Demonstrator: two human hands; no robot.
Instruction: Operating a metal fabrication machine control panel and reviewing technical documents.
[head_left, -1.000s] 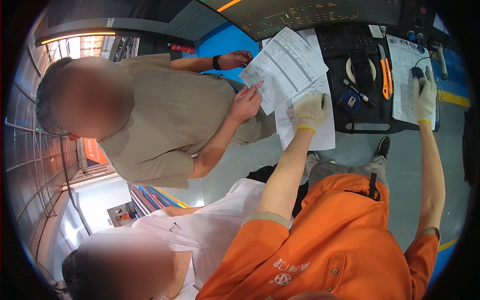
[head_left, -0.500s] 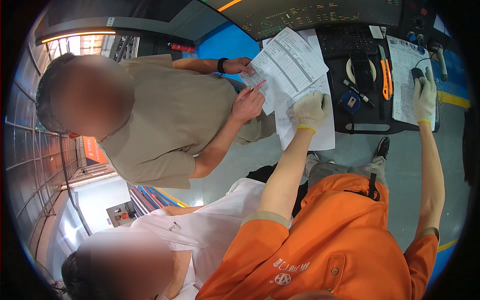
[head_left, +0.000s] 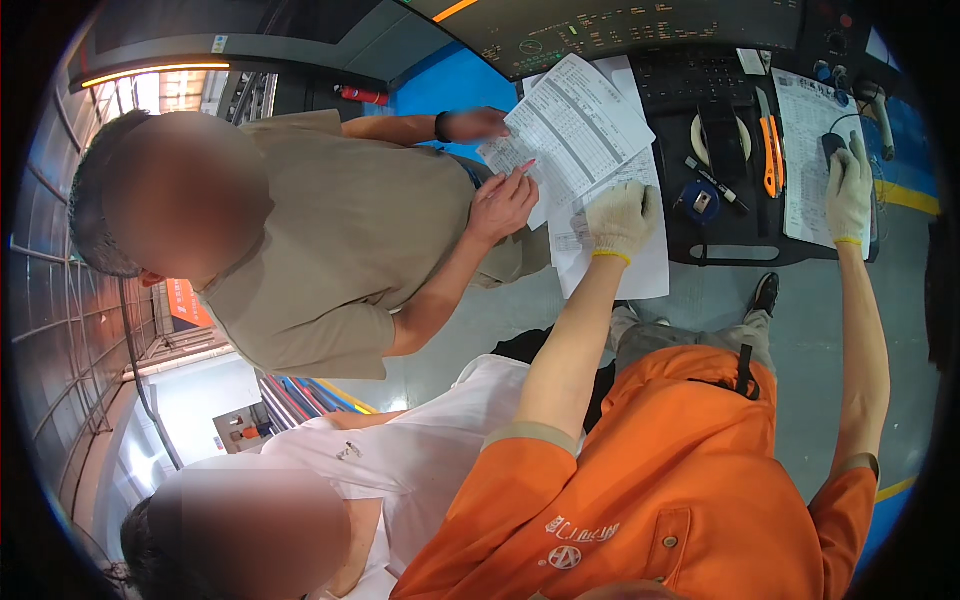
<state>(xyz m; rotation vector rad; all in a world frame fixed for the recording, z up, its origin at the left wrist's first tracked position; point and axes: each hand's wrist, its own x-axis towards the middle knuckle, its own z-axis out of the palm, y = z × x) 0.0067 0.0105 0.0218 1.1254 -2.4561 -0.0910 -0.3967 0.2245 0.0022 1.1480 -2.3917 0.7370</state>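
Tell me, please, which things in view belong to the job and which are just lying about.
Seemingly in use:
papers, at the left hand
mouse, at the right hand
red pen, in a co-worker's hand

Seemingly lying about:
knife
marker
tape measure
roll

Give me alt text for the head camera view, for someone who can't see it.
A person in orange has their gloved left hand on paper sheets and gloved right hand at a dark mouse. A tape measure, marker and orange cutter lie between the hands; at left, a co-worker holds a red pen over the sheets.
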